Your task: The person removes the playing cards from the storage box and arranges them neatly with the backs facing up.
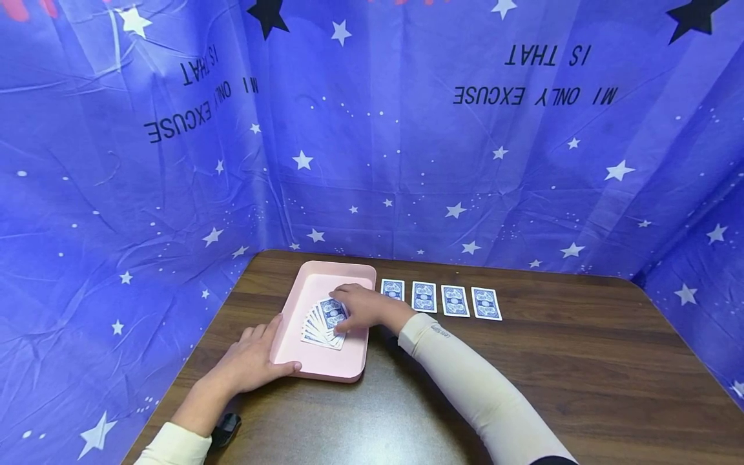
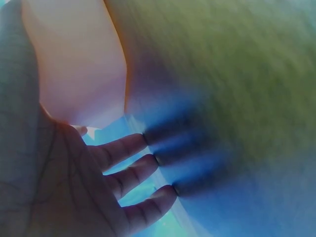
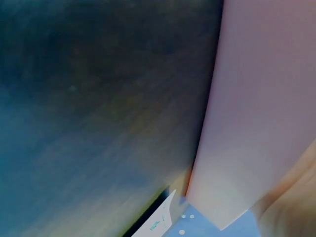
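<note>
A shallow pink tray (image 1: 356, 361) stands toward the left of the table. Inside it lies a fan of playing cards (image 1: 318, 333), with a blue-backed playing card (image 1: 333, 312) on top, face down. My right hand (image 1: 366, 307) reaches over the tray's right rim and holds this top card, fingertips at its far end and thumb at its near end. My left hand (image 1: 251, 358) rests against the tray's left side, thumb on the near-left rim. In the left wrist view its fingers (image 2: 129, 180) are stretched out, tips touching the tabletop. The right wrist view hides the right fingers.
Several face-down playing cards (image 1: 454, 301) lie in a row right of the tray; the leftmost is partly behind my right wrist. The brown wooden table (image 1: 558, 381) ends at a blue star-patterned curtain (image 1: 401, 161) behind and at both sides.
</note>
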`<state>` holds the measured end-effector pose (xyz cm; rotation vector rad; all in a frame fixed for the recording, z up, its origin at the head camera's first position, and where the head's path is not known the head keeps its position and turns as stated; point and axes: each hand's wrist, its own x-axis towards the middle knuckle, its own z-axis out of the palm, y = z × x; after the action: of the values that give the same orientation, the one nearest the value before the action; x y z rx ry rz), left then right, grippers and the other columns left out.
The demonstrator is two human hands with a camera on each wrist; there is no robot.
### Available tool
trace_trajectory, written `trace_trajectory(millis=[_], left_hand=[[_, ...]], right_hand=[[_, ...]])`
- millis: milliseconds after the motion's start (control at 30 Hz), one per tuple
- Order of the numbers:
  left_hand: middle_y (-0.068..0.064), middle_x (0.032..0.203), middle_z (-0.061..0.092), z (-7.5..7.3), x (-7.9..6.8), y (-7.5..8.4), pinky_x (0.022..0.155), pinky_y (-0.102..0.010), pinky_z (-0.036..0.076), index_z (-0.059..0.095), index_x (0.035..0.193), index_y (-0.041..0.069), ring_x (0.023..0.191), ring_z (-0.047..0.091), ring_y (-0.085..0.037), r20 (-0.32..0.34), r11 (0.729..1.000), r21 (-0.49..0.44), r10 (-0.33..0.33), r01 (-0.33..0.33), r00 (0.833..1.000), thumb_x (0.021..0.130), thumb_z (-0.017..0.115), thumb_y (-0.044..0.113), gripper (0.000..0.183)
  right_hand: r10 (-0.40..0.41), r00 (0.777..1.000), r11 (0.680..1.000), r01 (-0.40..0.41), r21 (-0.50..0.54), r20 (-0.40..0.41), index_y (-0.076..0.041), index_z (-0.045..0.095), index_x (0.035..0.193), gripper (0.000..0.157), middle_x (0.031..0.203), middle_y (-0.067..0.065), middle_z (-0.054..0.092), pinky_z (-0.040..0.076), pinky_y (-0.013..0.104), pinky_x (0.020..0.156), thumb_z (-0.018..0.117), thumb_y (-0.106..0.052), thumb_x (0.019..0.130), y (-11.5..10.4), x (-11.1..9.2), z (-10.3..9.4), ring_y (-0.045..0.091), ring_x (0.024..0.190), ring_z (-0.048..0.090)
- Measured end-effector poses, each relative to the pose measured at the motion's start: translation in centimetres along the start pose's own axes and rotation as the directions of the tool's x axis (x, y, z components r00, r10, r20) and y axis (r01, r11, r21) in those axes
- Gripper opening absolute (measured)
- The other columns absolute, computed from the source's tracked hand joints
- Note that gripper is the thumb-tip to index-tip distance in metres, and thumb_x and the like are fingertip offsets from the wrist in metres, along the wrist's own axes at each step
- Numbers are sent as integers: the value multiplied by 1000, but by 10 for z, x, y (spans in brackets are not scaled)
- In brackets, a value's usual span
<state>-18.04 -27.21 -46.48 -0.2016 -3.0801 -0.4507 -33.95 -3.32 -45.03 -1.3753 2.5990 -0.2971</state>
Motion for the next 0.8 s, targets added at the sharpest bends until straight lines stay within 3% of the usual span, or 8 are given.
trace_trajectory(millis=[367,800], left_hand=[[-29,139,49,0,1,0,88,-68,42,29,152,-3,123,46,-45,11,1000,6,-2,2,1000,76,64,76,115],[-30,139,49,0,0,0,88,-68,42,28,152,-4,123,46,-46,8,1000,5,-2,2,1000,76,65,75,115]], right_hand=[[-43,999,998,43,-39,16,-8,43,150,83,150,10,45,24,32,116,75,-48,84,1,3,-2,24,141,36],[6,1000,998,-5,-65,21,-14,44,151,82,150,5,46,31,39,113,72,-55,84,3,7,5,22,140,37]])
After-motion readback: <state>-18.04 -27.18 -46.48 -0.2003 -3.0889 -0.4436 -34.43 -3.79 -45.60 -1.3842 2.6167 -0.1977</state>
